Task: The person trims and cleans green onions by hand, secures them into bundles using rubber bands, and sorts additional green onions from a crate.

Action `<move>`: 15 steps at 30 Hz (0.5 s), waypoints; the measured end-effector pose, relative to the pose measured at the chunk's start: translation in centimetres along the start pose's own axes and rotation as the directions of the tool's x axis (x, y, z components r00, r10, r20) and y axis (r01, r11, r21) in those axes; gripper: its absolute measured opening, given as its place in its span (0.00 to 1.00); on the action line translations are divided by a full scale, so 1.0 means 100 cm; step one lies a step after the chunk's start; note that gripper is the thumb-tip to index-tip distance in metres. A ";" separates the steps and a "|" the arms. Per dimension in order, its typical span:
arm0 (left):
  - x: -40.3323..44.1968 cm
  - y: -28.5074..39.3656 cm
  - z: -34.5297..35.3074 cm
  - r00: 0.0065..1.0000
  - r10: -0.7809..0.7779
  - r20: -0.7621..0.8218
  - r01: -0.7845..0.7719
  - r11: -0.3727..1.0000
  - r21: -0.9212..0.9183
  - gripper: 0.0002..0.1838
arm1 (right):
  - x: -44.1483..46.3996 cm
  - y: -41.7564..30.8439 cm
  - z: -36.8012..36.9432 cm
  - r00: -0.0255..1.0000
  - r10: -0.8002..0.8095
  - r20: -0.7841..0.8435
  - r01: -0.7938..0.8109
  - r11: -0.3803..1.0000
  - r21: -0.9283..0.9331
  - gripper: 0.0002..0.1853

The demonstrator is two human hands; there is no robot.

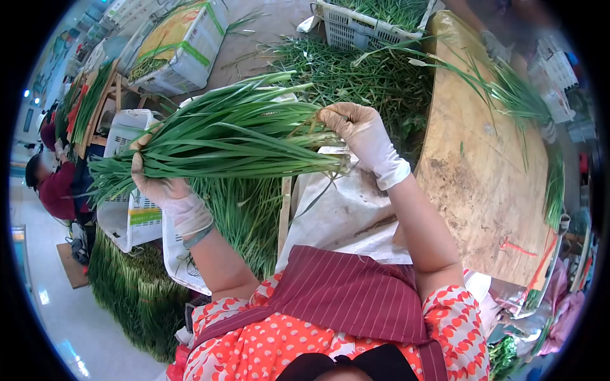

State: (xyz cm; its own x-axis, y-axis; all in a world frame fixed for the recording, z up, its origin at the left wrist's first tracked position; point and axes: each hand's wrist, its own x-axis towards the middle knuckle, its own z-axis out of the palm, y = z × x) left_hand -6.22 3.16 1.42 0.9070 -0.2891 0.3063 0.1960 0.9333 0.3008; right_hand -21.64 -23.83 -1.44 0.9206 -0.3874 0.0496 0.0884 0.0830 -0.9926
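Note:
A thick bunch of garlic chives (235, 136) stretches level between my two gloved hands. My left hand (168, 190) wraps around it near the leaf tips, thumb and fingers on opposite sides. At the pale stem end, my right hand (368, 136) pinches some stalks with curled fingers; part of its grip is hidden. One thin leaf dangles below the stem ends. Beneath the bunch lie more loose chives (244, 216) beside a stained white sheet (343, 197).
A soil-marked wooden board (495, 197) is on the right, with chives (518, 95) held by another person. Trimmed leaves (362, 76) are heaped ahead. White crates (375, 32) stand behind and left. Stacked chives (130, 289) sit at lower left; another person (57, 184) is far left.

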 end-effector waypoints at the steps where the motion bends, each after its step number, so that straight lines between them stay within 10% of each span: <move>1: -0.002 -0.002 0.004 0.999 0.022 0.045 -0.024 0.998 0.055 0.10 | 0.001 0.002 0.000 1.000 0.000 0.000 0.000 1.000 0.000 0.12; 4: -0.001 0.003 0.000 0.999 0.016 -0.036 -0.014 0.999 0.046 0.09 | 0.001 0.001 0.000 0.982 -0.182 -0.057 0.156 0.937 -0.314 0.11; 6: 0.001 0.005 -0.002 0.994 0.028 -0.106 -0.019 0.996 0.085 0.09 | 0.000 -0.008 0.002 0.869 -0.483 0.106 0.388 0.533 -0.752 0.11; 10: 0.004 0.006 -0.003 0.986 0.037 -0.162 -0.013 0.988 0.153 0.08 | 0.001 0.006 0.008 0.887 -0.463 -0.001 0.306 0.589 -0.748 0.10; 15: 0.002 0.014 -0.017 0.991 -0.051 -0.125 0.055 0.998 0.031 0.10 | 0.013 -0.002 -0.021 0.954 -0.064 -0.293 0.105 0.986 0.127 0.11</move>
State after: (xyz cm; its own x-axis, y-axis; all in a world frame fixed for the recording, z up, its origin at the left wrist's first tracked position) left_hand -5.13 4.80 0.42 0.9353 -0.3072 0.1756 0.2339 0.9092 0.3445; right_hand -21.32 -26.31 -1.38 0.7611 -0.6438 0.0787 0.2326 0.1576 -0.9597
